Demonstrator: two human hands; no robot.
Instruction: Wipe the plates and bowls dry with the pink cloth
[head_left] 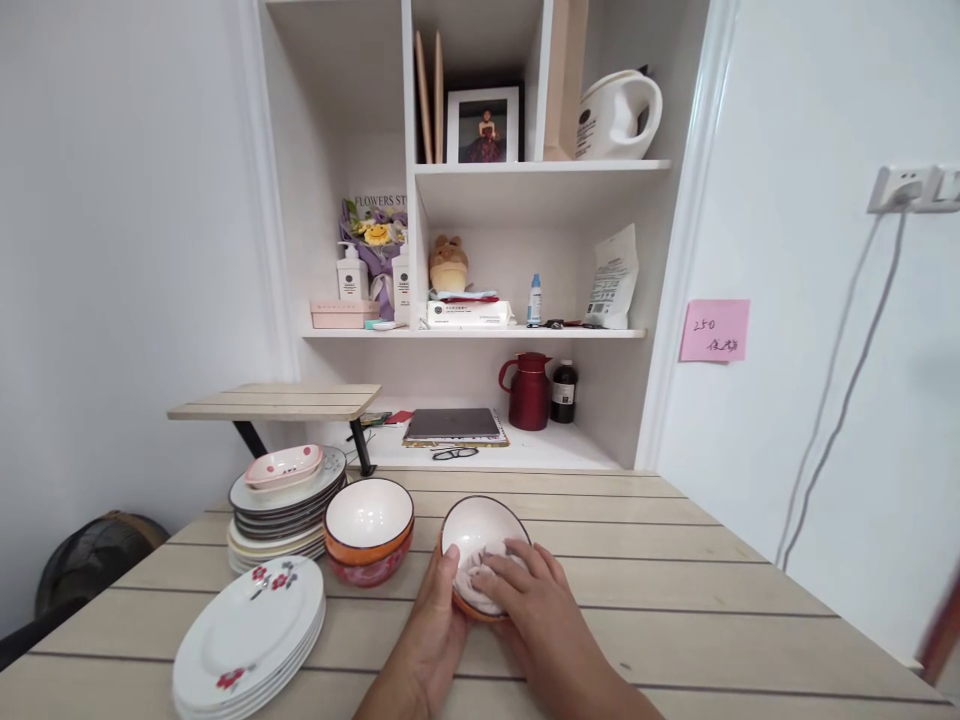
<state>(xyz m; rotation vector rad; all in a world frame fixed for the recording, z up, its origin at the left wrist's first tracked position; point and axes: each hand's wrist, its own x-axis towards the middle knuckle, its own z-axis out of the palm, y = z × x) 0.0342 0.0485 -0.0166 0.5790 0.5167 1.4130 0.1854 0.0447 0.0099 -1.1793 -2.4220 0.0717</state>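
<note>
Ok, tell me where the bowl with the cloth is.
Head view, centre of table: the bowl is tilted between the left hand and right hand, just right of the stacked bowls.

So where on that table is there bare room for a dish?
The right half of the table, beyond the right hand pressing a cloth into the held bowl, is bare; so is the strip behind. The left is crowded: floral plates, a plate stack, stacked bowls.
</note>
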